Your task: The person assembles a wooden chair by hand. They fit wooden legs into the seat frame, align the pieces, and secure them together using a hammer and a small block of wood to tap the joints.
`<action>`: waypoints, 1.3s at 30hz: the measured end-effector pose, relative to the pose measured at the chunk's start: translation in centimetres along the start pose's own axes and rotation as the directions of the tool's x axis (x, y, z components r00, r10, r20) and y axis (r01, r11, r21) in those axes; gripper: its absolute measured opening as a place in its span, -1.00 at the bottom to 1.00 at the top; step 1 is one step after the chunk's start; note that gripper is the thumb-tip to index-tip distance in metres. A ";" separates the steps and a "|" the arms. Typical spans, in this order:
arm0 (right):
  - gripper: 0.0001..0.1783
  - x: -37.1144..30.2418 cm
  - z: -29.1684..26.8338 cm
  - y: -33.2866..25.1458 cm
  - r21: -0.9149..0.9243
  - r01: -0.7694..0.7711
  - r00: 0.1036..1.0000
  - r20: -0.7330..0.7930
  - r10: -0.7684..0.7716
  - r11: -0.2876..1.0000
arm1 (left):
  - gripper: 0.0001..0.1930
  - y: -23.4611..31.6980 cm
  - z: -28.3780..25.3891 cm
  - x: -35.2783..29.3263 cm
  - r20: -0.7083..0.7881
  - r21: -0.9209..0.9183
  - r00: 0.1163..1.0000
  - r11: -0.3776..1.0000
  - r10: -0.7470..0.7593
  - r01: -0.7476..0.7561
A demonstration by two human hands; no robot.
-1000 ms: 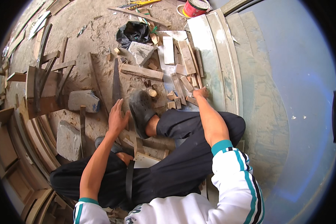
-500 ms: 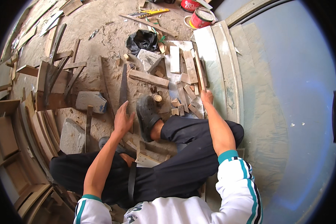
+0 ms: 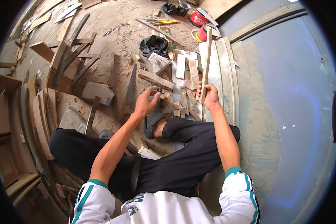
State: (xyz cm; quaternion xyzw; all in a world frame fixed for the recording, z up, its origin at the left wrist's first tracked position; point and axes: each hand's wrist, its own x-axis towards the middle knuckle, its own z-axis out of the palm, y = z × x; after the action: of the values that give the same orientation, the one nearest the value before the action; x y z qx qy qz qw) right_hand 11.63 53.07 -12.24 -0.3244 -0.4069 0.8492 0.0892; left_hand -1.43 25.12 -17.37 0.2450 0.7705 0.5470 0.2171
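A narrow wooden strip (image 3: 207,59) rises from my right hand (image 3: 210,95), whose fingers are wrapped round its lower end. My left hand (image 3: 146,102) hovers over my dark clog (image 3: 151,121), its fingers curved and apart with nothing in them. Just beyond its fingertips lies a small round wood offcut (image 3: 164,96). A thicker wooden piece (image 3: 156,80) lies on the ground past that. Several short wood blocks (image 3: 184,98) are scattered between my two hands. The saw blade (image 3: 131,87) lies flat on the ground, left of my left hand.
Beyond the offcuts are a grey stone block (image 3: 158,63), a black plastic bag (image 3: 154,45) and red buckets (image 3: 207,30). An upturned wooden frame (image 3: 65,61) and a stone slab (image 3: 98,93) stand at left. A grey-blue panel (image 3: 287,93) runs along my right.
My right hand has lifted the wooden strip off the pile, and it now points upward. My left hand has moved right, away from the saw toward the offcuts. The view has shifted slightly.
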 end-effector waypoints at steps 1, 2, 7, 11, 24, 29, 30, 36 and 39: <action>-0.67 -0.6 1.6 0.7 0.046 -0.015 0.999 0.032 0.013 0.999 | -0.65 1.3 -0.3 -0.2 0.054 -0.064 0.998 0.997 -0.041 0.045; -0.68 -1.0 3.4 1.5 0.037 -0.003 0.997 0.074 0.001 0.999 | -0.69 2.4 -0.8 -0.6 0.050 -0.088 0.998 0.996 0.030 -0.026; -0.67 -1.8 10.3 6.7 0.047 0.011 0.987 0.163 -0.019 0.999 | -0.65 3.6 -1.5 -2.1 0.151 -0.265 0.988 0.962 -0.026 0.066; -0.65 -1.3 11.9 10.8 0.034 -0.007 0.981 0.193 0.000 0.999 | -0.65 2.9 -1.7 -3.8 0.069 -0.174 0.997 0.984 -0.030 0.041; -0.59 -1.3 15.1 15.9 -0.274 0.089 0.980 0.197 -0.035 0.958 | -0.69 -2.8 -3.8 -6.8 0.113 -0.372 0.973 0.900 -0.200 0.229; -0.54 -1.2 17.7 17.7 -0.398 0.166 0.975 0.205 -0.089 0.902 | -0.70 -3.6 -6.0 -8.4 0.122 -0.468 0.951 0.828 -0.285 0.308; -0.51 -1.3 18.0 17.8 -0.458 0.152 0.978 0.199 -0.065 0.876 | -0.73 -3.4 -6.5 -8.6 0.149 -0.499 0.950 0.809 -0.274 0.311; -0.53 -0.6 18.7 16.7 -0.586 0.252 0.967 0.186 -0.175 0.770 | -0.75 -2.1 -7.3 -8.6 0.118 -0.454 0.956 0.841 -0.269 0.293; -0.57 1.8 16.6 13.1 -0.579 0.265 0.959 0.076 -0.272 0.771 | -0.76 -3.3 -7.5 -7.9 0.033 -0.397 0.950 0.868 -0.311 0.298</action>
State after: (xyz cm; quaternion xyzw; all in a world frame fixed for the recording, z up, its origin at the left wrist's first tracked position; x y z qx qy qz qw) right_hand 1.38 34.78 -15.33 -0.2796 -0.6892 0.6596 0.1078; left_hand -0.21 13.82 -17.66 0.0626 0.6758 0.6543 0.3335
